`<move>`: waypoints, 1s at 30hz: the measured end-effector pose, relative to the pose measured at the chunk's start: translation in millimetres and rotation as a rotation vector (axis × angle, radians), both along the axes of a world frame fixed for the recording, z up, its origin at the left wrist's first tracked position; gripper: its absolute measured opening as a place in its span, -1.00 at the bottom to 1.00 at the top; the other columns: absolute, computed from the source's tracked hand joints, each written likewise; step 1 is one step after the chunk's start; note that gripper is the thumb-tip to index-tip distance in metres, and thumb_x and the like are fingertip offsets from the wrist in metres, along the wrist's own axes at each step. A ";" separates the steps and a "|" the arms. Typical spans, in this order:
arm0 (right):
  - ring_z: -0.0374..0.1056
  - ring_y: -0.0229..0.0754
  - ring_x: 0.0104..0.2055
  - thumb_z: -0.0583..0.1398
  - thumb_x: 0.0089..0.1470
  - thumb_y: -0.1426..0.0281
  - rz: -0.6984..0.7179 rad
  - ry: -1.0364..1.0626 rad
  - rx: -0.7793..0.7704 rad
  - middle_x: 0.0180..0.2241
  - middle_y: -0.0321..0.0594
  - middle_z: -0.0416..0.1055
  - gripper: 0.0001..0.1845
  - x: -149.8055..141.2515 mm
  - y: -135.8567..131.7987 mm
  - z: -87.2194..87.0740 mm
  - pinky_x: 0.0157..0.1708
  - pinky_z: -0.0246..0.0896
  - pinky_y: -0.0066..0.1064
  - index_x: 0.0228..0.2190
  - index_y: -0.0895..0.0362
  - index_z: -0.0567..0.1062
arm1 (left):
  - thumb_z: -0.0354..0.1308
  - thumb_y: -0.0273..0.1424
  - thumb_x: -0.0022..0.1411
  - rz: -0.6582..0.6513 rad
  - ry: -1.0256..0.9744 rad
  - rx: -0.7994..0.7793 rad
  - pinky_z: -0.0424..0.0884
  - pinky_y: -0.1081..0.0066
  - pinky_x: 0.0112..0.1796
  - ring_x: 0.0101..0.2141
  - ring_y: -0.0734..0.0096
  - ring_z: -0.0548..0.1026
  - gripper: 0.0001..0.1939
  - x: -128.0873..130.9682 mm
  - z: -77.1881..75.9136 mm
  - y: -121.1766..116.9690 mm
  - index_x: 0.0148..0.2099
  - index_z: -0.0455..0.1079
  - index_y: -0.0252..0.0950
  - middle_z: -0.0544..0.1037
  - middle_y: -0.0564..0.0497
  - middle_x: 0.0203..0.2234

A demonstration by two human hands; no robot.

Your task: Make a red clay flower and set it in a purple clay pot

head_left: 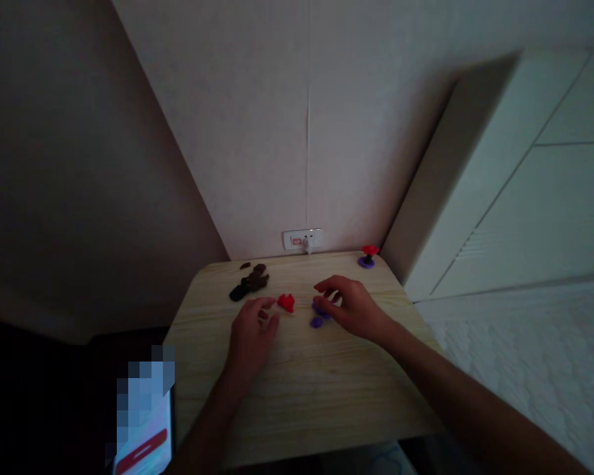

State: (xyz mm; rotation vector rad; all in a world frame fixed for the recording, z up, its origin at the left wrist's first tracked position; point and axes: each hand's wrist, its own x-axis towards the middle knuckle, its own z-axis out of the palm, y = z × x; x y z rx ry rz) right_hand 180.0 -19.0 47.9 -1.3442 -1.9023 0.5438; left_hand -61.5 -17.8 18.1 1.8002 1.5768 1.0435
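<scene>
Over the left half of the small wooden table, my left hand (250, 330) is open, its fingers curved and apart from the thumb. Just past its fingertips lies a lumpy red piece (286, 303), which looks like modelling clay. My right hand (350, 307) hovers above some purple pieces (317, 322), partly covering them; thumb and forefinger are apart with nothing visible between them. Brown lumps (258, 277) and a black lump (238, 293) are grouped beyond my left hand. At the back right corner stands a small figure (369, 255) with a red top, dark middle and purple base.
The table (287, 396) butts against a wall with a socket (302, 239) and a plugged-in cable. A lit phone-like screen (146, 429) is at the lower left. To the right are a pale headboard-like panel (515, 191) and a white quilted surface (519, 356).
</scene>
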 end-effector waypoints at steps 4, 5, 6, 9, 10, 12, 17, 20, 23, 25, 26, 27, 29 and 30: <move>0.54 -0.11 -0.30 0.29 0.19 0.30 0.046 0.005 -0.005 -0.25 -0.09 0.63 -0.80 -13.3 5.1 0.0 -0.33 0.44 -0.32 -0.19 0.14 0.62 | 0.18 -0.44 0.21 0.022 0.184 0.017 0.51 0.24 -0.17 -0.29 0.23 0.57 -0.71 -14.4 -0.7 0.5 -0.02 0.52 -0.32 0.59 -0.15 -0.15; 0.54 -0.11 -0.30 0.29 0.18 0.30 0.056 0.003 -0.005 -0.26 -0.09 0.63 -0.80 -16.4 7.0 0.3 -0.33 0.43 -0.32 -0.20 0.14 0.62 | 0.17 -0.44 0.23 0.032 0.234 0.034 0.51 0.24 -0.14 -0.26 0.21 0.57 -0.70 -18.9 1.0 3.8 0.01 0.52 -0.33 0.58 -0.16 -0.13; 0.53 -0.11 -0.31 0.29 0.18 0.30 0.063 0.006 -0.009 -0.26 -0.08 0.63 -0.79 -19.4 9.1 0.7 -0.34 0.43 -0.32 -0.19 0.14 0.63 | 0.17 -0.43 0.24 0.047 0.273 0.050 0.50 0.23 -0.10 -0.22 0.19 0.58 -0.69 -23.5 3.0 8.5 0.03 0.51 -0.33 0.57 -0.17 -0.11; 0.52 -0.13 -0.34 0.29 0.18 0.29 0.078 0.033 -0.031 -0.25 -0.06 0.63 -0.76 -26.1 14.4 1.2 -0.37 0.43 -0.34 -0.17 0.17 0.63 | 0.15 -0.45 0.28 0.094 0.339 0.061 0.41 0.19 0.07 -0.06 0.13 0.55 -0.68 -38.3 8.5 28.4 0.07 0.46 -0.35 0.53 -0.20 -0.04; 0.52 -0.13 -0.34 0.29 0.18 0.28 0.079 0.041 -0.034 -0.25 -0.06 0.63 -0.75 -27.1 15.4 1.2 -0.37 0.43 -0.34 -0.17 0.17 0.63 | 0.15 -0.46 0.28 0.108 0.361 0.057 0.39 0.18 0.10 -0.01 0.10 0.53 -0.68 -43.4 9.8 35.5 0.08 0.45 -0.36 0.52 -0.22 -0.03; 0.53 -0.12 -0.33 0.29 0.18 0.28 0.083 0.052 -0.029 -0.26 -0.06 0.63 -0.76 -26.6 15.9 1.1 -0.36 0.44 -0.33 -0.19 0.17 0.63 | 0.17 -0.46 0.28 0.130 0.406 0.038 0.37 0.14 0.11 0.03 0.05 0.50 -0.64 -53.1 10.9 48.5 0.11 0.42 -0.41 0.49 -0.28 0.00; 0.54 -0.12 -0.34 0.27 0.19 0.30 0.067 0.092 -0.055 -0.30 -0.09 0.63 -0.78 -14.6 10.9 0.5 -0.35 0.45 -0.32 -0.21 0.17 0.63 | 0.27 -0.43 0.23 0.085 0.499 -0.006 0.36 0.15 0.12 0.08 -0.02 0.50 -0.54 -67.0 6.5 66.6 0.16 0.41 -0.44 0.50 -0.35 0.05; 0.54 -0.13 -0.37 0.27 0.18 0.31 0.049 0.103 -0.079 -0.32 -0.11 0.64 -0.80 -6.2 7.0 -0.8 -0.38 0.43 -0.34 -0.22 0.16 0.63 | 0.30 -0.41 0.22 0.025 0.536 -0.009 0.36 0.20 0.12 0.08 0.02 0.51 -0.54 -66.4 1.3 69.4 0.15 0.44 -0.42 0.53 -0.31 0.05; 0.55 -0.13 -0.36 0.27 0.19 0.30 0.048 0.099 -0.086 -0.32 -0.12 0.65 -0.77 0.5 3.3 -2.3 -0.37 0.42 -0.34 -0.18 0.16 0.63 | 0.24 -0.39 0.29 0.011 0.580 0.008 0.36 0.20 0.14 0.08 0.05 0.50 -0.59 -64.0 -3.8 69.1 0.16 0.44 -0.39 0.55 -0.28 0.06; 0.56 -0.12 -0.33 0.26 0.20 0.29 0.054 0.098 -0.104 -0.30 -0.11 0.65 -0.74 4.3 0.8 -2.8 -0.35 0.43 -0.34 -0.16 0.18 0.63 | 0.19 -0.41 0.33 0.019 0.615 0.017 0.37 0.17 0.14 0.08 0.04 0.50 -0.63 -63.3 -6.5 68.4 0.15 0.44 -0.39 0.56 -0.27 0.04; 0.56 -0.12 -0.32 0.25 0.21 0.28 0.053 0.099 -0.115 -0.30 -0.10 0.65 -0.73 5.9 -0.4 -3.0 -0.34 0.43 -0.34 -0.15 0.18 0.63 | 0.17 -0.43 0.34 0.021 0.632 0.021 0.37 0.15 0.14 0.09 0.03 0.50 -0.64 -63.2 -7.6 68.2 0.15 0.44 -0.39 0.56 -0.28 0.03; 0.56 -0.12 -0.32 0.25 0.21 0.28 0.052 0.101 -0.126 -0.30 -0.10 0.65 -0.72 7.5 -1.5 -3.1 -0.33 0.43 -0.34 -0.15 0.19 0.63 | 0.15 -0.45 0.35 0.020 0.649 0.024 0.37 0.14 0.14 0.09 0.02 0.49 -0.65 -63.2 -8.4 68.1 0.15 0.45 -0.40 0.57 -0.29 0.03; 0.56 -0.12 -0.32 0.24 0.22 0.27 0.045 0.105 -0.137 -0.29 -0.10 0.66 -0.72 10.1 -3.2 -3.6 -0.32 0.44 -0.34 -0.15 0.19 0.63 | 0.11 -0.47 0.36 0.013 0.678 0.032 0.38 0.12 0.14 0.10 0.00 0.49 -0.66 -63.4 -9.0 68.4 0.14 0.45 -0.41 0.57 -0.31 0.03; 0.56 -0.12 -0.32 0.24 0.23 0.27 0.040 0.109 -0.138 -0.28 -0.10 0.66 -0.72 11.2 -3.8 -4.0 -0.31 0.44 -0.33 -0.15 0.19 0.63 | 0.09 -0.48 0.36 0.007 0.691 0.036 0.38 0.11 0.13 0.10 -0.01 0.50 -0.67 -63.5 -9.0 68.8 0.13 0.46 -0.41 0.58 -0.32 0.02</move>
